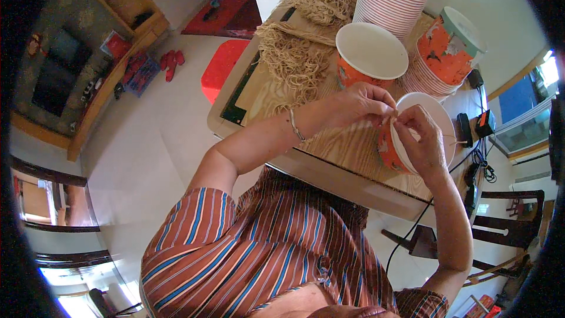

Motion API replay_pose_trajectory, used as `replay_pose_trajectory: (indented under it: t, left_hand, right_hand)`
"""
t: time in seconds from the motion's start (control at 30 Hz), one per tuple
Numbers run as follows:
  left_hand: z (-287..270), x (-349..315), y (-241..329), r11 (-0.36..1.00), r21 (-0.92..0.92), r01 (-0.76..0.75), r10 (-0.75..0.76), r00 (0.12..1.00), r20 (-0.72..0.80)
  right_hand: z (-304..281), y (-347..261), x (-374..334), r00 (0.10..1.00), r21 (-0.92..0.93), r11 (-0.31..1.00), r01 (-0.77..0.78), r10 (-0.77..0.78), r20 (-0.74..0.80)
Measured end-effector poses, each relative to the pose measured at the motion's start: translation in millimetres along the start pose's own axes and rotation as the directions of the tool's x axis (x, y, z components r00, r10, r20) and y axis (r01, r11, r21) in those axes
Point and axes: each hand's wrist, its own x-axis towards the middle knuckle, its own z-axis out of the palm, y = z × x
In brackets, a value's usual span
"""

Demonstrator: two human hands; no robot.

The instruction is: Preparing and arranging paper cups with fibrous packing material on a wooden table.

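Observation:
A paper bucket (pixel 389 152) with an orange printed side and white rim stands tilted at the table's near right. Over its rim my left hand (pixel 372 105) and my right hand (pixel 422 140) meet, fingertips almost touching. Both are closed in a pinch on a thin beige cord, of which little shows between the fingers. A strand of cord (pixel 454 142) sticks out past the bucket's right side. Just beyond my left hand sits another open bucket (pixel 372 53), upright. Loose bundles of beige cord (pixel 294 62) lie to the left of it.
Tall nested stacks of buckets (pixel 391 0) stand at the back, with another orange stack (pixel 441 53) to the right. Black adapters (pixel 485 122) and cables line the table's right edge. A red stool (pixel 223 68) stands left of the wooden table (pixel 335 144); a dark chair (pixel 509 229) is at right.

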Motion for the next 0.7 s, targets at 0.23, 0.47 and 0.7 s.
replay_pose_trajectory:
  t: [0.23, 0.47, 0.7]
  left_hand:
    - [9, -4, 12, 0.954, 0.298, -0.032, 0.036, 0.999, -0.009]
    - [24, -6, 30, 0.808, 0.589, 0.002, 0.042, 0.997, -0.062]
    - [19, -2, 25, 0.830, 0.558, -0.007, 0.045, 0.997, -0.055]
  right_hand:
    - [2, -1, 0, 0.996, 0.013, 0.997, -0.079, 0.079, -0.035]
    - [-1, -8, 1, 0.999, -0.209, 0.978, 0.006, -0.014, -0.040]
    - [-1, -8, 4, 0.996, -0.213, 0.975, 0.065, -0.076, -0.045]
